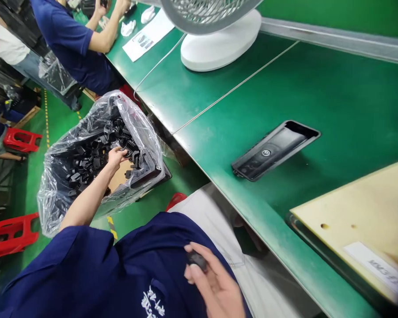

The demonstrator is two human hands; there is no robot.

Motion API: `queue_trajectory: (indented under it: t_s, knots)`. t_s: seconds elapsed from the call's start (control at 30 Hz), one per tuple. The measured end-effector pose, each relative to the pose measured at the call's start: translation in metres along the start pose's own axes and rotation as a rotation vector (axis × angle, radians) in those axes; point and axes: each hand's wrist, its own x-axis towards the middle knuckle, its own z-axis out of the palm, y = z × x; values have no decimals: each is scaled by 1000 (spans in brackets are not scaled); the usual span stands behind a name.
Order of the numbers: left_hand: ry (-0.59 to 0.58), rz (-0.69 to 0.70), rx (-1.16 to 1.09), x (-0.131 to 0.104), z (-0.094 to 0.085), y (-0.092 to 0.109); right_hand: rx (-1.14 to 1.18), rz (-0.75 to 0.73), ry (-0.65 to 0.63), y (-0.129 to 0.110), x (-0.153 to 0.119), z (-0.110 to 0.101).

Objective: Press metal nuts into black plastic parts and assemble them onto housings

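My left hand reaches into a bag-lined bin on my left. Its fingers are drawn together among many loose black plastic parts; what they grip, if anything, is hard to make out. Close to my body, my right hand pinches a small dark rounded part between thumb and fingers. On the green table lies a long black plastic housing with a round emblem in its middle, apart from both hands.
A white fan stands at the table's back. At right is a cream-coloured board with a label. A paper sheet lies near a co-worker in a blue shirt. Red stools stand on the floor at left.
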Motion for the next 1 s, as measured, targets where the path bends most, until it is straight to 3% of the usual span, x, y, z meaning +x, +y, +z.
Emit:
queue_trajectory:
  t_s: [0.07, 0.13, 0.23, 0.3, 0.37, 0.43, 0.5, 0.67, 0.77, 1.0]
  knots:
    - [-58, 19, -159, -27, -10, 14, -84, -73, -83, 7, 12, 12]
    - [-152, 29, -284, -61, -11, 25, -233, -168, -85, 8, 19, 13]
    - [-399, -33, -430, -129, 11, 30, -339, -326, -10, 1, 17, 2]
    - [-668, -144, -565, -180, 36, 25, -244, -437, 26, -9, 7, -6]
    - [-824, -229, -588, -229, 59, 17, -45, -534, 68, -19, -7, -10]
    - [-859, -253, -506, -270, 73, 7, 153, -600, 151, -26, -21, -9]
    - [-839, -236, -399, -296, 79, -2, 277, -614, 258, -28, -31, -6]
    - [-804, -7, -223, -311, 79, -15, 418, -586, 399, -19, -41, -1]
    - [-832, 143, -144, -309, 74, -22, 463, -604, 403, -13, -43, -4]
    - [-939, 307, -114, -314, 60, -39, 348, -693, 346, -11, -41, -14]
